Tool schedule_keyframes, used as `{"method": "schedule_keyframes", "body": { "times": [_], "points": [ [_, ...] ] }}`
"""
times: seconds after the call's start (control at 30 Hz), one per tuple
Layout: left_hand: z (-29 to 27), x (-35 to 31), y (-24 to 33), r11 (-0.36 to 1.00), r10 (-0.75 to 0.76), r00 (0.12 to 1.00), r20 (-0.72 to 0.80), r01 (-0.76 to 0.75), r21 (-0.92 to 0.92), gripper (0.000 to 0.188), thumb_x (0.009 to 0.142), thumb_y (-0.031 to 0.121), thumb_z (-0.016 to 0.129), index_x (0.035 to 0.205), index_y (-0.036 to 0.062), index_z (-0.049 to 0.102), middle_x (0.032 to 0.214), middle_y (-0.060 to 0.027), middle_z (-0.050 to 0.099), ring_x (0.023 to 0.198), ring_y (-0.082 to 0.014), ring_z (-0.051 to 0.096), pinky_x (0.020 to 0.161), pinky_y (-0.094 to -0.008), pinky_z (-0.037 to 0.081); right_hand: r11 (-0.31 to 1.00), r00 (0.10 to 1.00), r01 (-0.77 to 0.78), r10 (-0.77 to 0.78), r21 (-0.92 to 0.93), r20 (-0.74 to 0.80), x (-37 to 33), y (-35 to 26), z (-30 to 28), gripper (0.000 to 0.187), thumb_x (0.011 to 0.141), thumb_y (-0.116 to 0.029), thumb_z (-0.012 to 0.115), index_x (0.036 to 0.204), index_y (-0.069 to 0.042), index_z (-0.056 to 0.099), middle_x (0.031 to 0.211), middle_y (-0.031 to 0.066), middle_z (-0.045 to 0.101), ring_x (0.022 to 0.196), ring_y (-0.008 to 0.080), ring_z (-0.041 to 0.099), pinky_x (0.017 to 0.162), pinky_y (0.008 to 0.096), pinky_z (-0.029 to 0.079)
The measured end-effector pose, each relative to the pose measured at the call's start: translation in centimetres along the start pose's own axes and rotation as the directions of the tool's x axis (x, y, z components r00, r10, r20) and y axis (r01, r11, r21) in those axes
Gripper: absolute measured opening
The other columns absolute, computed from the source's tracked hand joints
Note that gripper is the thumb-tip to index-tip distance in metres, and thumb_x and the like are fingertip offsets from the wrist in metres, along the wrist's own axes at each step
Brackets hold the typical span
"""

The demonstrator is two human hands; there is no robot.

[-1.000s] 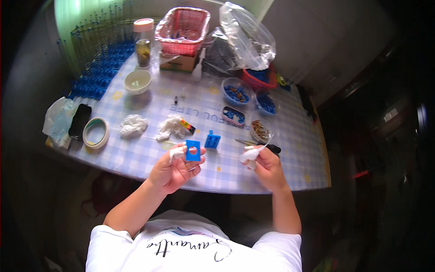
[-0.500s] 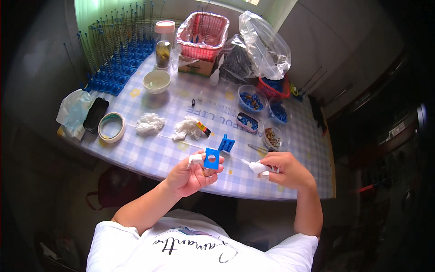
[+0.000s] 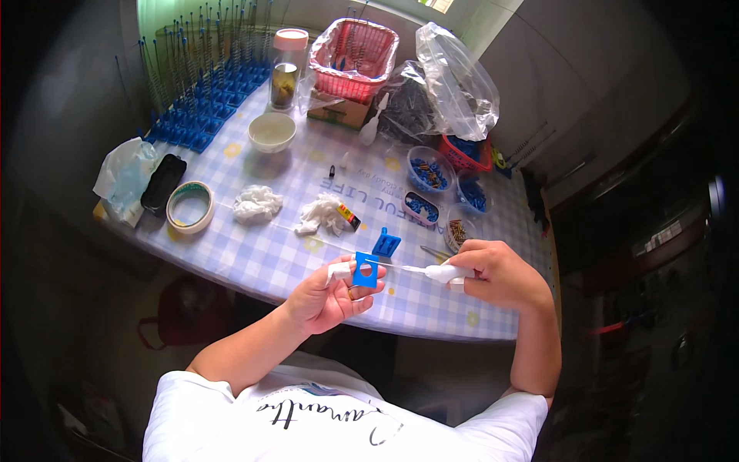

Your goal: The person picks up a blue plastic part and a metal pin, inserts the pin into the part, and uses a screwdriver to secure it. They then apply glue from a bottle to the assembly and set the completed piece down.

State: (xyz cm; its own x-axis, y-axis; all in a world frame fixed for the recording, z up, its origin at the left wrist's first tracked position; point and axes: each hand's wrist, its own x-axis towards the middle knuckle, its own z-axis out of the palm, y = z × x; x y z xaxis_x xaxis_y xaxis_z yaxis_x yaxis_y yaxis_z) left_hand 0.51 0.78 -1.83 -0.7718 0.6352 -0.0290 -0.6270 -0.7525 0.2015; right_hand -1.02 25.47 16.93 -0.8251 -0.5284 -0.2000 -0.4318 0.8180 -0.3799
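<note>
My left hand, with white wrapping on its thumb, holds a flat blue plastic plate that has a round hole in it. Between the fingers of my right hand is a white squeeze bottle with a long thin nozzle. The nozzle's tip reaches the plate's upper edge, above the hole; whether it touches cannot be made out. Just beyond the plate, a blue plastic bracket rests on the tablecloth. A yellow and black glue tube lies on crumpled white tissue.
Tubs of blue parts and brass-coloured pieces stand right. Tweezers lie nearby. A tape roll, black case and bowl are left. Blue bases with springs, a jar and a red basket fill the back.
My right hand has raised and levelled the squeeze bottle, bringing its nozzle from beside the blue plate over to the plate's upper edge. The view has shifted slightly.
</note>
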Motion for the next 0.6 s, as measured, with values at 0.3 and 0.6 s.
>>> {"method": "schedule_keyframes", "body": {
  "times": [0.3,0.6],
  "points": [
    [-0.19,-0.16,0.03,1.0,0.004,0.996,0.087,-0.005,0.002,0.035,0.09,0.023,0.066,0.119,0.0083,0.052,0.123,-0.0151,0.06,0.111,-0.0287,0.062,0.09,-0.0404,0.053,0.999,0.998,-0.013,0.015,-0.037,0.063,0.65,-0.38,-0.38,0.026,0.076,-0.003,0.072,0.102,-0.001,0.073,0.085,0.0101,0.064,0.071,0.0217,0.06,0.061,0.0335,0.048],
    [-0.24,-0.14,-0.06,1.0,0.014,0.995,0.095,-0.013,-0.009,0.038,0.091,0.024,0.064,0.121,0.0065,0.051,0.123,-0.0147,0.06,0.111,-0.0279,0.062,0.091,-0.0407,0.053,0.999,0.998,0.007,-0.004,-0.051,0.07,1.05,-0.45,-0.67,0.028,0.074,-0.001,0.07,0.102,-0.001,0.073,0.086,0.0108,0.064,0.072,0.0234,0.061,0.062,0.0344,0.049]
  ]
}}
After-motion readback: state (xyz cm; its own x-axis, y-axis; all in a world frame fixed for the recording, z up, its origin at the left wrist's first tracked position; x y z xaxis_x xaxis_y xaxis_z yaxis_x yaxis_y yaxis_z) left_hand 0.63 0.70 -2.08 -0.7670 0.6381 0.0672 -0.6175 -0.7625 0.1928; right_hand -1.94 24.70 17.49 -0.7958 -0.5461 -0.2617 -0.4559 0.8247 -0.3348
